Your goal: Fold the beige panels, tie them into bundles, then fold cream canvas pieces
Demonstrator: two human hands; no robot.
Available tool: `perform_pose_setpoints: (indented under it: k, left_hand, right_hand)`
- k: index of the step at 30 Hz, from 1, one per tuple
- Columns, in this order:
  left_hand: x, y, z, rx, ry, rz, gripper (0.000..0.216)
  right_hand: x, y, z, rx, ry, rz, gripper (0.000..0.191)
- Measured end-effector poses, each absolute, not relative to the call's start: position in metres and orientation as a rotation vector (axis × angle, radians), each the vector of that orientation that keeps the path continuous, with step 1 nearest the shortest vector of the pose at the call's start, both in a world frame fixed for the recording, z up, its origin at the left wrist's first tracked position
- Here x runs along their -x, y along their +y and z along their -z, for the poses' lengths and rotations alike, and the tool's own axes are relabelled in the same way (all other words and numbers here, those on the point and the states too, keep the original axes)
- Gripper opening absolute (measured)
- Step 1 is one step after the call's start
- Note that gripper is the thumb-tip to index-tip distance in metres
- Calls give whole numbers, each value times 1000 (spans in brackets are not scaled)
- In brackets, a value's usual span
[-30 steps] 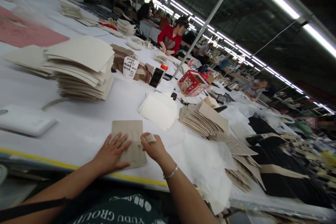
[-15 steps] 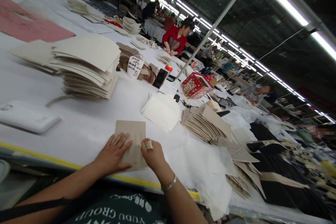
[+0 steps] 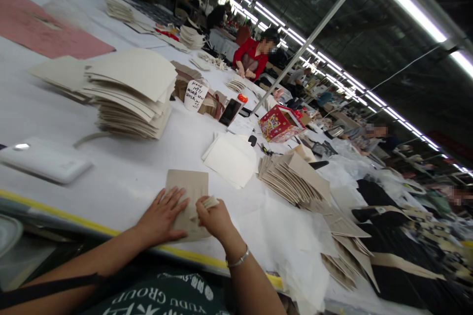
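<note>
Resting flat on a beige panel (image 3: 197, 184) at the near edge of a white-covered worktable (image 3: 148, 162), a worker's left hand (image 3: 161, 217) holds its fingers slightly apart, while the right hand (image 3: 215, 217) curls its fingers tightly around a small pale piece (image 3: 210, 202) against the panel's right side. The panel lies beneath the left fingertips, between the two hands.

Just nearer the worker than both sets of fingers runs the table's yellow edge strip (image 3: 177, 253). White sheets (image 3: 231, 160) lie just beyond the right fingers, and a fanned stack of beige pieces (image 3: 291, 177) sits farther to their right. A tall stack of pale panels (image 3: 129, 88) rises beyond and left of the left fingers; a white device (image 3: 48, 160) lies nearer, also to their left.

Well beyond the fingers, a co-worker in red (image 3: 252, 56) bends over the same table in a dim hall, under long rows of strip lights (image 3: 406, 0).

Handwriting covers a white tag (image 3: 195, 95) beyond the fingers: "10991" is legible, the smaller lines are not. "YUDU GROUP" appears upside down on the worker's dark green shirt (image 3: 158, 283).
</note>
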State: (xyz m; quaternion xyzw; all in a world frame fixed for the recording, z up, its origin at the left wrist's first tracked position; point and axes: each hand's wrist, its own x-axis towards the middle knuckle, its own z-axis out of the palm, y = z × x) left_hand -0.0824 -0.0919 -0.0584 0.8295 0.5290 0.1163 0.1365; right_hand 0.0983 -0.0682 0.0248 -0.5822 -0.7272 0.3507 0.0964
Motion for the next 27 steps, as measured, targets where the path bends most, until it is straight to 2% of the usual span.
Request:
perform_pose_setpoints:
  k: [4, 6, 8, 11, 14, 22, 27]
  left_hand:
    - [81, -93, 54, -2374, 1547, -272, 89]
    - [81, -93, 50, -2347, 1555, -235, 93]
    - [81, -92, 49, -2336, 1565, -227, 95]
    - [81, -92, 52, -2341, 1551, -239, 97]
    - [81, -93, 55, -2369, 1537, -268, 95]
    - [77, -95, 45, -2346, 1575, -178, 96]
    - [79, -94, 53, -2355, 1565, -244, 99]
  right_hand:
    - [-71, -20, -22, 1798, -2142, -551, 26]
    - [-69, -24, -22, 1788, -2214, -429, 23]
    - [-77, -49, -24, 1761, -2311, -424, 22]
    - [-95, -96, -28, 1715, -2415, -599, 22]
    - [-99, -106, -29, 1722, -2408, -740, 25]
    - [-61, -32, -20, 1791, -2285, -356, 26]
    - [-80, -89, -24, 1695, -2423, -536, 21]
